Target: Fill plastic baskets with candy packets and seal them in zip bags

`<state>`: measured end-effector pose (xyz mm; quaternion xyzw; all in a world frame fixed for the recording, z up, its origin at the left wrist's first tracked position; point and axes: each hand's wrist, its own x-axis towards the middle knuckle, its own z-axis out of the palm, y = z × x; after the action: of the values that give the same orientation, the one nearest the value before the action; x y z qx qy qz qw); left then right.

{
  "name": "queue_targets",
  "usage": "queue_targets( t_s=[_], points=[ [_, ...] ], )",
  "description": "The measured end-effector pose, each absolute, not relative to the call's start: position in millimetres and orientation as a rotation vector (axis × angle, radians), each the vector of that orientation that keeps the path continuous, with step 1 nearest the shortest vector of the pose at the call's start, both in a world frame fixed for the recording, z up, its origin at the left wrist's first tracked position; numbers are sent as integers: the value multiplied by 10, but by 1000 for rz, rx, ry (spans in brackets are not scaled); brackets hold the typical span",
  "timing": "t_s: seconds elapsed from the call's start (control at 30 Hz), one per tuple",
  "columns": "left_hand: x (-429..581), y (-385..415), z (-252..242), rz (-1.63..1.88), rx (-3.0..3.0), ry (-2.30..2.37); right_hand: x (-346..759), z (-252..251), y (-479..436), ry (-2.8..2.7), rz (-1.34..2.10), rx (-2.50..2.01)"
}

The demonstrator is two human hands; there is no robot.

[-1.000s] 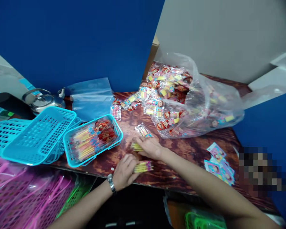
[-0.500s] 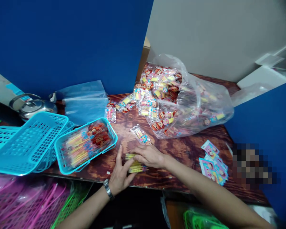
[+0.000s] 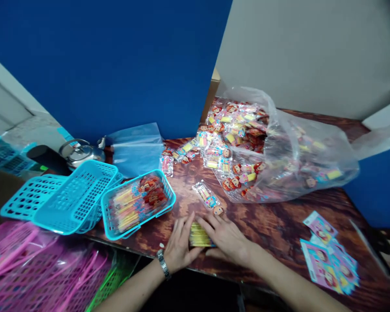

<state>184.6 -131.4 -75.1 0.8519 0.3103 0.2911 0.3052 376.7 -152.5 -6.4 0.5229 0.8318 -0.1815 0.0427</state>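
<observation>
A stack of small packets (image 3: 199,236), showing yellow edges, sits on the table near its front edge. My left hand (image 3: 179,245), with a metal watch at the wrist, is curled against the stack's left side. Against its right side and top, my right hand (image 3: 230,239) presses with bent fingers. Just beyond the hands lies a single clear packet (image 3: 208,197) of yellow sticks with a cartoon head. Left of them a blue basket (image 3: 105,223) holds rows of similar packets.
A large clear bag (image 3: 321,130) spills many packets at the back right. Printed cards (image 3: 325,264) lie to the right. Empty blue baskets (image 3: 74,197), a kettle (image 3: 81,154) and clear plastic bags (image 3: 134,149) are at left. Pink baskets (image 3: 52,268) stand below the table's front edge.
The view has shifted, so the table things appear farther right and lower. My right hand has moved from over the stack's top to its right side; both hands now flank it.
</observation>
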Motion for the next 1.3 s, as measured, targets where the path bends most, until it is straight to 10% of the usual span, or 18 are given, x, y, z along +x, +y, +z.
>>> queue_targets(
  t_s=[0.57,0.83,0.97,1.1,1.3],
  points=[
    [1868,-1392,138,983,1157,821,3339,320,-1466,2482,-1886,2428],
    [1234,-1056,664,1068,1319,1172,2870,607,-1322,2917,-1703,1943],
    [770,-691,997,970,1855,1437,2854,598,-1196,3206,-1064,1858],
    [606,-383,1105,528,2643,1531,2746,384,-1054,3249,-339,1705],
    [932,-290,893,-56,3076,1654,2620,75,-984,3131,-173,1721]
  ],
)
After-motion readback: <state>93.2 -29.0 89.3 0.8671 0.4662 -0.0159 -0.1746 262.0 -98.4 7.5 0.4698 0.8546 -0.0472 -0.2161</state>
